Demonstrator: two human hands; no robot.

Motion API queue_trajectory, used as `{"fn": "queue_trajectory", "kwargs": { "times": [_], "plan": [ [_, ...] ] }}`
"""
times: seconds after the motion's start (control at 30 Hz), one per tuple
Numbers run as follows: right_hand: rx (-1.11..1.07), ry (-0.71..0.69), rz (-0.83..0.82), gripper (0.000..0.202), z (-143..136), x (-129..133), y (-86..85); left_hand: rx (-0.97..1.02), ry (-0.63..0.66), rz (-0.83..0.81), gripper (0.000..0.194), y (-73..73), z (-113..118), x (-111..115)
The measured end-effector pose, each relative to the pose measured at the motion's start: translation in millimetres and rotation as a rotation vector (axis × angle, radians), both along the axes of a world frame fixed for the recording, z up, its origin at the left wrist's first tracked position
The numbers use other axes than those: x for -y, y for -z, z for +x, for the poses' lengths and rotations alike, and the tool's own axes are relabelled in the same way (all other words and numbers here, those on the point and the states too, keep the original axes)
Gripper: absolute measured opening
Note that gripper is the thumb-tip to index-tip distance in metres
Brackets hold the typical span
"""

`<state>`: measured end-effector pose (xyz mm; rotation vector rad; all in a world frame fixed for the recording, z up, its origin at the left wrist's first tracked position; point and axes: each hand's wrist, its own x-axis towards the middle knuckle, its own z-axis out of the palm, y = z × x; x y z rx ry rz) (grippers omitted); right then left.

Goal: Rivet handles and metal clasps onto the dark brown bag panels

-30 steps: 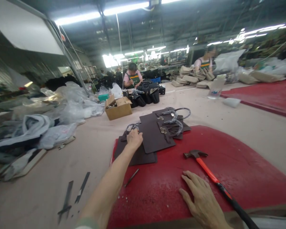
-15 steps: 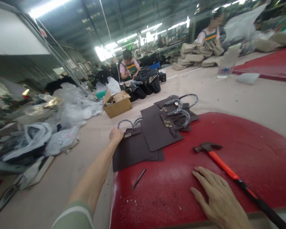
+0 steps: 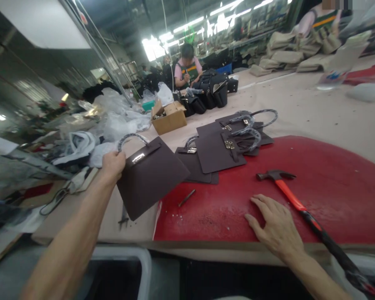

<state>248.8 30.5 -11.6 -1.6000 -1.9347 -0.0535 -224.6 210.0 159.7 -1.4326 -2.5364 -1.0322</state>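
Observation:
My left hand grips the top edge of a dark brown bag panel with a plastic-wrapped handle and a metal clasp, lifted and tilted over the table's left part. My right hand rests with fingers spread on the red mat, holding nothing. Beside it lies a claw hammer with an orange and black handle. More brown panels with wrapped handles overlap in a pile at the mat's far left edge. A thin metal rod lies in front of them.
An open cardboard box stands behind the panels, near black bags. Plastic bags heap at the left. Beige pieces are stacked at the back right. Two people sit across the table. A bin is below the front edge.
My left hand has lifted one panel off the left of the pile and brought it left and nearer. My right hand stays spread on the mat. The view has shifted.

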Motion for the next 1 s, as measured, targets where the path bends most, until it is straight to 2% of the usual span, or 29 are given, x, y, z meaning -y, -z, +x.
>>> {"fn": "queue_trajectory", "kwargs": {
  "times": [0.03,0.1,0.23,0.33,0.4,0.5,0.6,0.67,0.73,0.8,0.9,1.0],
  "plan": [
    [-0.066,-0.014,-0.001,0.042,1,0,-1.3,0.011,0.032,-0.019,0.022,7.1,15,16],
    [-0.241,-0.040,-0.012,0.040,4,1,-2.8,0.014,0.149,-0.077,0.026,24.7,60,50],
    [-0.749,-0.049,-0.095,0.040,15,3,-0.9,0.019,0.420,-0.210,0.027,60.6,176,105],
    [-0.943,-0.083,-0.150,0.043,29,4,-1.7,0.052,0.486,-0.305,0.024,85.2,241,122],
    [-0.932,-0.121,-0.180,0.045,37,6,-6.8,0.087,0.504,-0.330,0.023,101.3,264,126],
    [-0.837,-0.182,-0.217,0.048,36,16,-19.9,0.133,0.537,-0.274,0.021,123.2,271,129],
    [-0.413,-0.227,-0.185,0.059,14,26,-30.2,0.219,0.630,-0.124,0.019,138.3,265,132],
    [-0.116,-0.180,-0.188,0.064,-6,30,-31.0,0.282,0.691,-0.048,0.019,143.7,261,133],
    [0.042,-0.096,-0.226,0.065,-23,30,-27.3,0.293,0.739,0.005,0.021,146.5,255,137],
    [0.117,-0.049,-0.242,0.064,-30,29,-21.8,0.256,0.820,0.038,0.024,148.5,245,146],
    [0.138,-0.073,-0.221,0.060,-24,29,-16.3,0.115,0.991,0.008,0.029,152.6,219,169],
    [0.115,-0.139,-0.214,0.057,-13,29,-17.0,-0.029,1.096,-0.039,0.052,158.1,193,195]
  ]
}}
